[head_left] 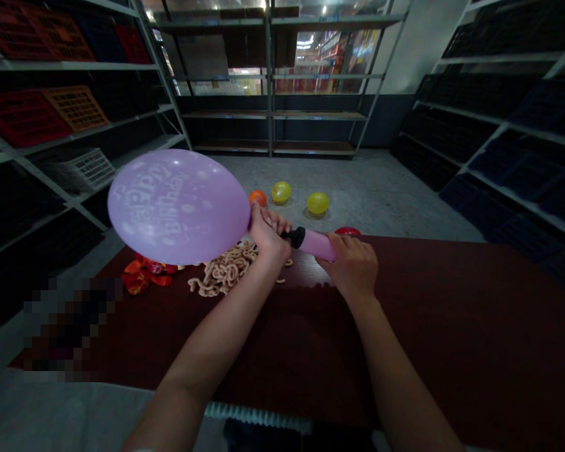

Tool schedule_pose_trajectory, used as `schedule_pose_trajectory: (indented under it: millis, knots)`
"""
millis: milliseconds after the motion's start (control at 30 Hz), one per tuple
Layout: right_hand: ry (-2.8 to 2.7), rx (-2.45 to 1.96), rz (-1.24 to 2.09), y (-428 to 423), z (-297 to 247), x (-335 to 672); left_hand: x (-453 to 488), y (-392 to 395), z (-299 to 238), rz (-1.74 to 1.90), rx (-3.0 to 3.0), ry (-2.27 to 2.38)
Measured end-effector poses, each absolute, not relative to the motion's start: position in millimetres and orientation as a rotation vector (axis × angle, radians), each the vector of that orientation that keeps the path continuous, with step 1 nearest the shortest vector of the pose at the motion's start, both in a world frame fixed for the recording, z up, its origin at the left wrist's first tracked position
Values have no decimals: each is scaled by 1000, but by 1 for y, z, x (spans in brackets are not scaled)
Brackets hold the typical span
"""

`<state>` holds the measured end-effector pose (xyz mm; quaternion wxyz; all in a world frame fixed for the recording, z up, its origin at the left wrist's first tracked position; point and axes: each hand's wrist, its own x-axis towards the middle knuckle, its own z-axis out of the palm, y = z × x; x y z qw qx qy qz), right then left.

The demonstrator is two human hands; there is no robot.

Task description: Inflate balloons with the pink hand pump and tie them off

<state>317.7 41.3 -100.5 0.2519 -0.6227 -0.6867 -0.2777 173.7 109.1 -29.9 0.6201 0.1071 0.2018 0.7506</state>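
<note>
Left hand (269, 237) over there is gripping the purple balloon (179, 207) at its neck end, by the black end of a pink pump (315, 245). Right hand (356, 267) is wrapped round the pump, all held above the dark table (452, 301)

Your work location is a storeroom, identified by the racking on three sides. To your left, a metal rack (75, 65) holds lattice-sided plastic crates: red crates (23, 118), an orange crate (75, 108) and, lower down, a white crate (91, 167). To your right, a second rack (494, 60) carries rows of dark crates (508, 172). Ahead of you, a rear rack (270, 81) has small labels (321, 76) along its shelf edges. Through the window (306, 45) behind it, observe a lit interior, its contents too blurred to identify. Note the plain grey floor (371, 182) and the wall (400, 66), pale above and dark below. Your counter (452, 301) stands between the side racks.
</note>
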Motion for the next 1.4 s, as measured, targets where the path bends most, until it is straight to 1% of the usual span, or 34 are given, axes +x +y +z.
schedule_pose_trajectory:
  millis: [600,800,1067,1233,1400]
  knots:
    - [-1786,-1789,-793,42,-103,352,88,134,2,1828,334,465]
    - [-1720,-1816,-773,39,-102,348,110,132,-11,1862,329,416]
    - [-1892,-1759,-756,36,-99,317,172,107,-35,1698,298,496]
    - [-1921,-1764,-768,38,-100,310,168,112,-36,1642,230,528]
    - [-1914,-1768,-791,43,-104,326,147,125,-29,1650,218,523]
